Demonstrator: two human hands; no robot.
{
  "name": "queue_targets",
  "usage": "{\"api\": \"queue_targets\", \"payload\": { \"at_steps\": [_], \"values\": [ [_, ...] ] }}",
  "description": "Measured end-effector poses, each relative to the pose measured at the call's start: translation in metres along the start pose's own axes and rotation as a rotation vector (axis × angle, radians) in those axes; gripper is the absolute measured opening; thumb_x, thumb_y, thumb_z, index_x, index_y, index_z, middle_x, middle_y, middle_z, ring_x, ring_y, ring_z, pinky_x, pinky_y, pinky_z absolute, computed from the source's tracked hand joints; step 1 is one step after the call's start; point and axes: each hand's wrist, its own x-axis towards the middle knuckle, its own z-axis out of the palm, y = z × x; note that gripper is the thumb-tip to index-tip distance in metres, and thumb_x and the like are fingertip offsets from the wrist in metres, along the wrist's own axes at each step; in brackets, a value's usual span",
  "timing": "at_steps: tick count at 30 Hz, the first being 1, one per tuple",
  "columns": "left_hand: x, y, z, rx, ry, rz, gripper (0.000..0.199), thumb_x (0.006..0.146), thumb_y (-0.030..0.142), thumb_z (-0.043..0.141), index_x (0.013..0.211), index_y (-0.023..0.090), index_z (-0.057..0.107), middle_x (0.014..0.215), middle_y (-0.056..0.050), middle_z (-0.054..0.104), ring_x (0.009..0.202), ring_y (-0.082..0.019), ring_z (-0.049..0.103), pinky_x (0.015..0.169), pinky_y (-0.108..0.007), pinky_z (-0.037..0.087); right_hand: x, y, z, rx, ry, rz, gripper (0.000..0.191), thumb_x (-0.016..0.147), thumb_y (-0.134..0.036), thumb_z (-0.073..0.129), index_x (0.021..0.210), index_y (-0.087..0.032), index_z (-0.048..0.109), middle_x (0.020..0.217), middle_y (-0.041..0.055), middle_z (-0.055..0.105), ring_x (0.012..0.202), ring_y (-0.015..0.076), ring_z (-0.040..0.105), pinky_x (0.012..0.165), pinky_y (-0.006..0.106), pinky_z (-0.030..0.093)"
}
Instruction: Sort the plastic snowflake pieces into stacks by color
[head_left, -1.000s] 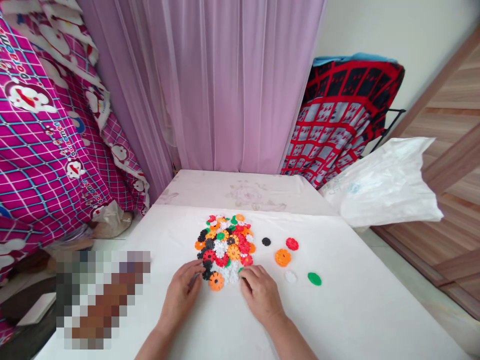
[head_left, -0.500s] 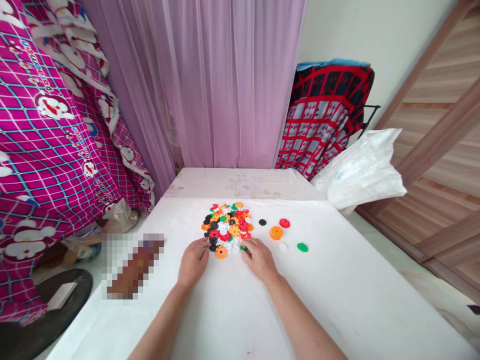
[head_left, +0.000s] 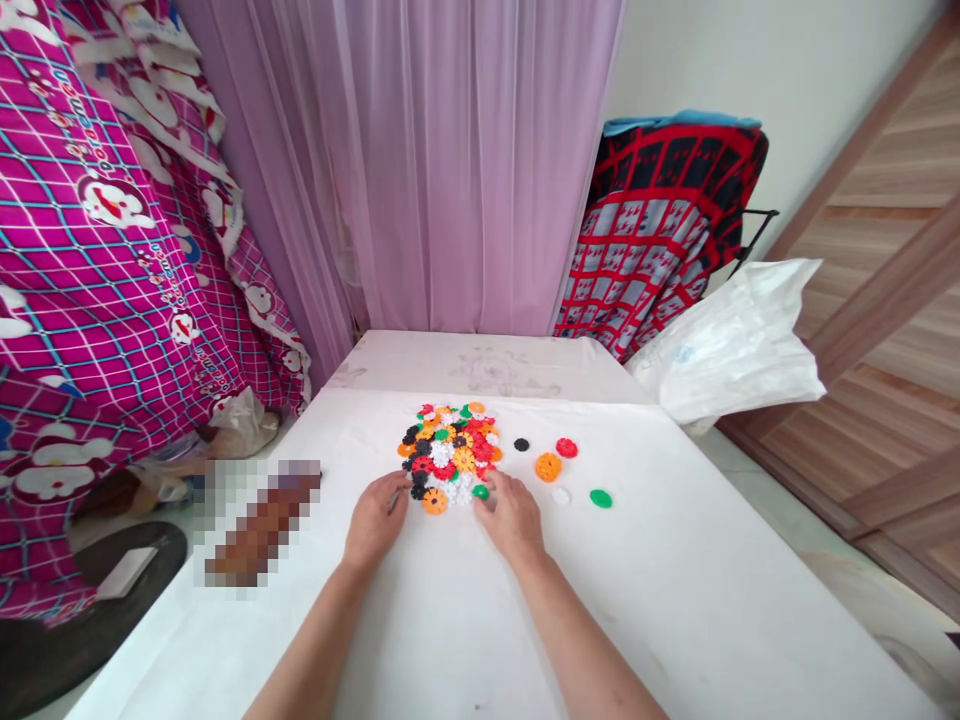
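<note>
A pile of notched plastic discs (head_left: 442, 450) in red, orange, black, white and green lies on the white table. My left hand (head_left: 379, 512) rests at the pile's lower left edge, fingers apart, beside black discs, and nothing shows in it. At the lower right edge, my right hand (head_left: 510, 512) has its thumb and finger around a green disc (head_left: 481, 492). Right of the pile lie separate discs: black (head_left: 521, 444), red (head_left: 566, 448), orange (head_left: 548, 467), white (head_left: 560, 495) and green (head_left: 601, 498).
The white table (head_left: 675, 600) spreads around the hands. A pixelated brown area (head_left: 262, 530) covers something at its left edge. A white plastic bag (head_left: 739, 340) stands by the right far edge. Behind are a purple curtain (head_left: 465, 170) and a red patterned cloth (head_left: 645, 240).
The green disc at my right hand has turned and shows more of its face. The whole view has shifted slightly; the separate discs lie as before.
</note>
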Motion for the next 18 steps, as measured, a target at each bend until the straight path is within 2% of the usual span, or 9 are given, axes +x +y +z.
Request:
{"api": "queue_targets", "payload": {
  "at_steps": [4, 7, 10, 14, 16, 18],
  "values": [
    [-0.001, 0.001, -0.003, 0.008, -0.008, 0.007, 0.025, 0.085, 0.030, 0.046, 0.092, 0.025, 0.070, 0.109, -0.005, 0.073, 0.100, -0.021, 0.068, 0.091, -0.038, 0.054, -0.004, 0.000, 0.004, 0.079, 0.014, 0.026, 0.035, 0.072, -0.021, 0.061, 0.106, -0.023, 0.059, 0.084, 0.0011, 0.070, 0.079, 0.0193, 0.062, 0.072, 0.030, 0.046],
    [-0.001, 0.002, -0.005, 0.015, -0.004, -0.007, 0.026, 0.086, 0.033, 0.045, 0.092, 0.026, 0.070, 0.109, -0.005, 0.073, 0.098, -0.021, 0.069, 0.091, -0.038, 0.055, -0.007, 0.014, -0.007, 0.147, 0.070, 0.060, 0.039, 0.073, -0.025, 0.058, 0.113, -0.023, 0.056, 0.087, 0.0020, 0.070, 0.078, 0.0184, 0.062, 0.074, 0.030, 0.047],
    [0.000, 0.001, -0.004, 0.014, -0.004, -0.007, 0.026, 0.086, 0.033, 0.045, 0.092, 0.025, 0.070, 0.109, -0.005, 0.073, 0.099, -0.021, 0.068, 0.092, -0.038, 0.054, -0.009, 0.050, -0.037, 0.153, 0.165, 0.151, 0.041, 0.075, -0.035, 0.057, 0.114, -0.021, 0.054, 0.091, 0.0039, 0.070, 0.074, 0.0179, 0.061, 0.074, 0.031, 0.048],
    [0.001, 0.000, -0.002, 0.004, -0.012, -0.011, 0.026, 0.085, 0.031, 0.045, 0.093, 0.025, 0.070, 0.111, -0.005, 0.072, 0.101, -0.021, 0.068, 0.092, -0.038, 0.054, -0.009, 0.110, -0.087, 0.054, 0.292, 0.408, 0.053, 0.070, -0.050, 0.059, 0.114, -0.022, 0.050, 0.091, 0.0048, 0.070, 0.075, 0.0205, 0.061, 0.067, 0.031, 0.045],
    [0.001, 0.001, -0.002, 0.006, -0.010, -0.017, 0.027, 0.085, 0.030, 0.045, 0.092, 0.025, 0.070, 0.111, -0.005, 0.072, 0.101, -0.021, 0.068, 0.092, -0.038, 0.054, -0.011, 0.131, -0.100, 0.016, 0.273, 0.475, 0.057, 0.070, -0.053, 0.059, 0.117, -0.022, 0.048, 0.091, 0.0044, 0.070, 0.076, 0.0211, 0.061, 0.064, 0.031, 0.042],
    [0.001, 0.001, -0.001, 0.011, -0.006, -0.020, 0.027, 0.085, 0.030, 0.044, 0.092, 0.024, 0.070, 0.112, -0.005, 0.072, 0.101, -0.021, 0.068, 0.092, -0.038, 0.054, -0.013, 0.141, -0.104, 0.000, 0.221, 0.504, 0.060, 0.068, -0.053, 0.059, 0.118, -0.023, 0.047, 0.090, 0.0036, 0.070, 0.076, 0.0214, 0.061, 0.063, 0.031, 0.041]
  ]
}}
